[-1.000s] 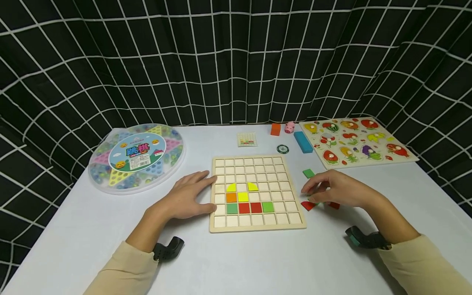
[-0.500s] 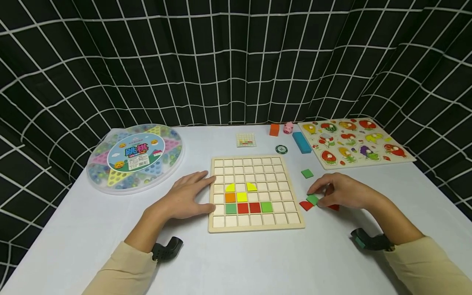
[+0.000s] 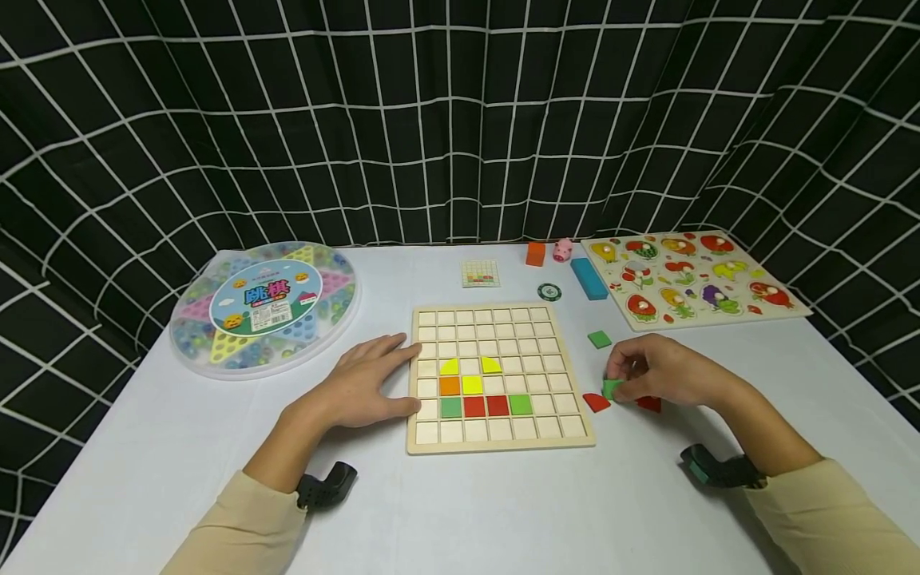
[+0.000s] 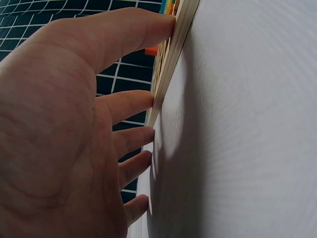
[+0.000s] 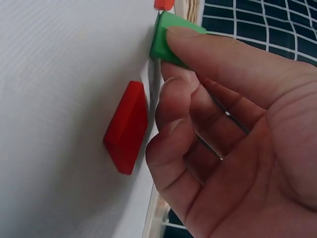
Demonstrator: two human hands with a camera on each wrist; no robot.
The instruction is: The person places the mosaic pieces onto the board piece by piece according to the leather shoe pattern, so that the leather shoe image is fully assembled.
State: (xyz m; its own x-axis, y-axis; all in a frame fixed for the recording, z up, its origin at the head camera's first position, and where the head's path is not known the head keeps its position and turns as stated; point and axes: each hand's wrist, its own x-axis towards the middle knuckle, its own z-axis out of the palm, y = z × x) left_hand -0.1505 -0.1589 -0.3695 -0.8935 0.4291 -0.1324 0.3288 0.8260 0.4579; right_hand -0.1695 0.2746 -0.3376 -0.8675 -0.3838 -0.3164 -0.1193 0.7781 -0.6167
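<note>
A wooden grid board (image 3: 503,444) lies mid-table, with yellow, orange, red and green tiles in some of its cells. At its left edge my left hand (image 3: 370,382) rests with spread fingers, thumb and index fingertips against the rim; the left wrist view shows the thumb (image 4: 148,32) on the board's side. To the right of the board, my right hand (image 3: 657,369) pinches a green square tile (image 5: 168,37) between thumb and fingers, tilted. Beneath that hand lies a red tile (image 5: 128,129). A red quarter-round tile (image 3: 596,402) and another green tile (image 3: 600,339) lie nearby.
Behind the board are a small pattern card (image 3: 480,273), an orange cube (image 3: 535,254), a pink pig figure (image 3: 563,250), a poker chip (image 3: 549,292) and a blue block (image 3: 589,279). A fruit puzzle board (image 3: 697,279) stands back right; a round marble-game box (image 3: 266,307) lies left.
My right hand has moved slightly right and its fingers have come together on the green tile, which now tilts up in their pinch. The left hand keeps its place at the board's edge.
</note>
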